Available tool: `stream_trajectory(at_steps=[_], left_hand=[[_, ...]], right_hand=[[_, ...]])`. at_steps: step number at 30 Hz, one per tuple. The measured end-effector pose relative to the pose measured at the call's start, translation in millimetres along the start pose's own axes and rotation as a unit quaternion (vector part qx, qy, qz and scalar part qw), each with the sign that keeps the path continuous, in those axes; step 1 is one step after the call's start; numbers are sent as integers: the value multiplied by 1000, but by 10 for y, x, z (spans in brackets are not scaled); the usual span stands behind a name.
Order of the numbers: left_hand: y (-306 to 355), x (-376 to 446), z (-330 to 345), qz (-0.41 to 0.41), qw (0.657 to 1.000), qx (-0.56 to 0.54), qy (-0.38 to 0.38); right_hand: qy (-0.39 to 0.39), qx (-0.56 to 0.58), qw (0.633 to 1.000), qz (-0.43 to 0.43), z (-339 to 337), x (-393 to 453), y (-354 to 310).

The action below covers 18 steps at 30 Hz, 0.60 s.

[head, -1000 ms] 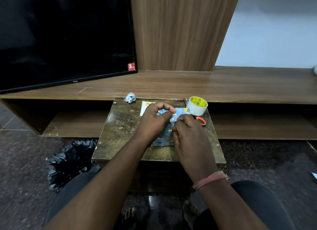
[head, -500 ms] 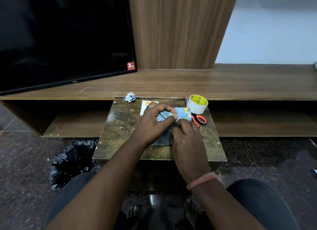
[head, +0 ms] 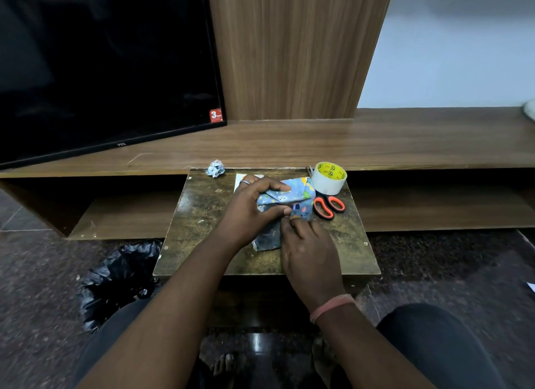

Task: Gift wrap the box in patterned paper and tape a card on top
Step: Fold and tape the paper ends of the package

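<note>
At counter centre: box (head: 285, 207) mostly covered in patterned paper.
Left hand (head: 249, 212): pinching far flap.
Right hand (head: 309, 243): pressing fold, grip unclear.
Left: taping; card (head: 241, 178) at 11 o'clock.

The box itself is entirely covered by the crumpled blue patterned wrapping paper (head: 285, 199) and both hands. Most of the white card (head: 241, 177) at the far side is hidden behind the left hand (head: 246, 212). The orange-handled scissors' (head: 328, 206) blades are concealed under the roll of clear tape (head: 330, 177).
</note>
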<state>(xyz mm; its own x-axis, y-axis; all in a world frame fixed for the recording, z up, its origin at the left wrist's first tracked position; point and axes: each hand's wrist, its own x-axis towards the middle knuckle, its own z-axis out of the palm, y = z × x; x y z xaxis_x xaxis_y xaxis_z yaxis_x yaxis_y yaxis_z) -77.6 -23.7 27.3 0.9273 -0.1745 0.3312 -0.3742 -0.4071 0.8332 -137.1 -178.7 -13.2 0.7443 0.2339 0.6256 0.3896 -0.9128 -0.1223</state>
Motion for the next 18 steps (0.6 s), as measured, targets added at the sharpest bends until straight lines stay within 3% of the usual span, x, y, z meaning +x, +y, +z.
stream_trajectory(at_steps=[6,13,18], left_hand=[[28,-41,3,25,999,23,-13],[47,-104,-3,85,993,74,24],[1,-149,12,108,976,169,90]], right_hand=[[122,115,985,27,-331,298,23],[-17,140,988,63,-420,425,302],[-10,206,976,64,-250,448,435]])
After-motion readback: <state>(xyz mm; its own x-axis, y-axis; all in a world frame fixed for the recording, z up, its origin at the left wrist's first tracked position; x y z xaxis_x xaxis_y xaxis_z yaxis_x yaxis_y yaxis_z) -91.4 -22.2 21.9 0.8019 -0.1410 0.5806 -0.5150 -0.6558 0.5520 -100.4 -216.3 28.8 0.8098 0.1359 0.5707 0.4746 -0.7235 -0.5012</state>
